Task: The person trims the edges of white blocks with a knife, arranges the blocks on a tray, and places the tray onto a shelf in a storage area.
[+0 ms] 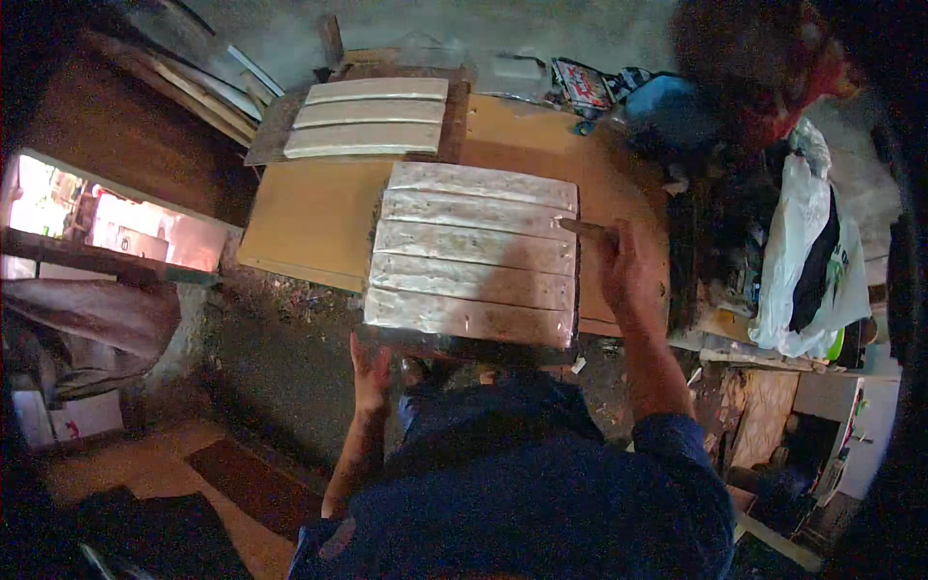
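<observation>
Before me is a dark board covered with several pale, smooth, moist-looking strips laid side by side. Thin dark gaps part the strips, and their material is not clear. My left hand grips the board at its near left corner, its fingers partly hidden beneath. In my right hand is a short brown stick-like tool, its tip at the right end of the second strip from the far side. A shadow falls across the near right of the strips.
Beneath lies a tan table top. Farther back, another board carries three pale strips. White plastic bags hang at right. A blue item and printed packets lie at the back. Planks lean at left.
</observation>
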`<state>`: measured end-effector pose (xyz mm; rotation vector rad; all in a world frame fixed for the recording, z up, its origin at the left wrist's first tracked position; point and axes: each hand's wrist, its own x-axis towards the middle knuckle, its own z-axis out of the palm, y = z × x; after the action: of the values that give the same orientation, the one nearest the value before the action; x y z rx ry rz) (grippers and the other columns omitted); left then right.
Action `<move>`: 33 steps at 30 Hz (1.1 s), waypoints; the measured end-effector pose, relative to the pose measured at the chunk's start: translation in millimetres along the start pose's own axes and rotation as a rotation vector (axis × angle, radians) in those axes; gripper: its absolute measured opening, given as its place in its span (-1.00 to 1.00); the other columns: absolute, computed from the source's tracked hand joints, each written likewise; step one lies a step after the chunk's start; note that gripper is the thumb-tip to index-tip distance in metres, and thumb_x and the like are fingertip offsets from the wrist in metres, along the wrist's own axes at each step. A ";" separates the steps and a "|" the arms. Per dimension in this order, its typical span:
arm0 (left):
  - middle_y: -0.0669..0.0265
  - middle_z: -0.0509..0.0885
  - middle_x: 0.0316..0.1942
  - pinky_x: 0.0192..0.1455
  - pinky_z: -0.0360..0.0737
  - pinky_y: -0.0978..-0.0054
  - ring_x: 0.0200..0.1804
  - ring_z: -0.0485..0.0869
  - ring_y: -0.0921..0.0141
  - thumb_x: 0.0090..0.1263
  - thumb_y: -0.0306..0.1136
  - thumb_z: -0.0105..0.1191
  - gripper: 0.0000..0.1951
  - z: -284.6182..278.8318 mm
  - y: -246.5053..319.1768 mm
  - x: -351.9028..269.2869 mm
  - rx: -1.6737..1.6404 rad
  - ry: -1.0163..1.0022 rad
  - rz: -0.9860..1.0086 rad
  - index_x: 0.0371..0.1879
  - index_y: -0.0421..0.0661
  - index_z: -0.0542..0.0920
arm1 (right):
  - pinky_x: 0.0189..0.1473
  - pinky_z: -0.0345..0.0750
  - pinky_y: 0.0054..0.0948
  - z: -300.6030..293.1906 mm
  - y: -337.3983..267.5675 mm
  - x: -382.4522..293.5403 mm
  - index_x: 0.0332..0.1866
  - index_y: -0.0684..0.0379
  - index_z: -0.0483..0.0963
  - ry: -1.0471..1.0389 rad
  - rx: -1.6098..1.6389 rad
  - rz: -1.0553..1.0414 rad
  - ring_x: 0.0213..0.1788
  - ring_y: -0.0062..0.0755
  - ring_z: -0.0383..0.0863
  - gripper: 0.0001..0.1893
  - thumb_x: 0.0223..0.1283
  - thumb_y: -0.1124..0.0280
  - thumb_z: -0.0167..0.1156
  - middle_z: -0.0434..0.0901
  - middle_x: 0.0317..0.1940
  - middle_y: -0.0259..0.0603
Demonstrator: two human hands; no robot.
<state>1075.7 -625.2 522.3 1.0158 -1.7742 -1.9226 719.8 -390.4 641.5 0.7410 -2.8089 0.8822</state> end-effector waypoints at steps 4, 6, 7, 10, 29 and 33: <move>0.23 -0.07 0.52 0.33 0.31 0.22 0.48 0.07 0.21 0.44 -0.31 0.01 -0.33 -18.3 -37.2 0.5 0.288 0.046 -0.014 0.49 0.10 0.03 | -0.19 0.54 -0.12 23.4 -19.2 7.3 -0.06 0.28 0.43 -0.099 0.168 -0.064 -0.18 0.11 0.63 -0.75 0.32 0.32 0.12 0.61 -0.22 0.14; 0.24 -0.01 0.51 0.31 0.34 0.27 0.46 0.11 0.24 0.44 -0.34 0.00 -0.32 -21.9 -44.4 -2.8 0.277 0.087 0.091 0.50 0.12 0.00 | -0.19 0.55 -0.17 32.2 -39.1 9.6 -0.07 0.27 0.43 -0.103 0.172 -0.045 -0.21 0.05 0.65 -0.77 0.31 0.35 0.13 0.63 -0.25 0.10; 0.25 0.02 0.50 0.30 0.36 0.30 0.45 0.13 0.26 0.44 -0.35 -0.01 -0.31 -24.3 -48.3 -6.9 0.274 0.110 0.143 0.50 0.14 -0.01 | -0.20 0.55 -0.13 35.4 -45.3 12.8 -0.05 0.25 0.42 0.014 0.154 -0.164 -0.22 0.11 0.64 -0.77 0.29 0.35 0.14 0.62 -0.26 0.11; 0.20 0.02 0.50 0.30 0.36 0.26 0.44 0.15 0.25 0.45 -0.37 -0.03 -0.29 -21.8 -42.1 -8.7 0.236 0.227 0.002 0.51 0.16 -0.08 | -0.20 0.56 -0.11 50.9 -55.0 19.7 -0.02 0.22 0.39 0.145 0.152 -0.379 -0.22 0.15 0.62 -0.74 0.27 0.34 0.16 0.60 -0.26 0.12; -0.10 0.00 0.45 0.21 0.46 0.29 0.29 0.39 0.17 0.43 -0.49 0.01 -0.17 -41.1 -17.0 -25.1 -0.349 0.371 -0.179 0.51 0.13 -0.25 | -0.26 0.56 -0.14 125.2 -155.6 37.3 -0.01 0.18 0.35 -0.020 0.236 -0.502 -0.27 0.09 0.65 -0.72 0.26 0.32 0.18 0.62 -0.31 0.07; -0.10 0.06 0.43 0.19 0.48 0.35 0.23 0.45 0.21 0.41 -0.52 0.00 -0.17 -50.2 -25.1 -27.3 -0.241 0.396 -0.113 0.51 0.12 -0.24 | -0.30 0.55 -0.06 135.6 -181.4 38.3 -0.04 0.15 0.34 -0.026 0.288 -0.560 -0.33 0.11 0.63 -0.73 0.25 0.30 0.17 0.61 -0.36 0.04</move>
<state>1134.7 -639.0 507.2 1.3191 -1.2607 -1.7882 779.4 -611.9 631.3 1.4850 -2.3005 1.1610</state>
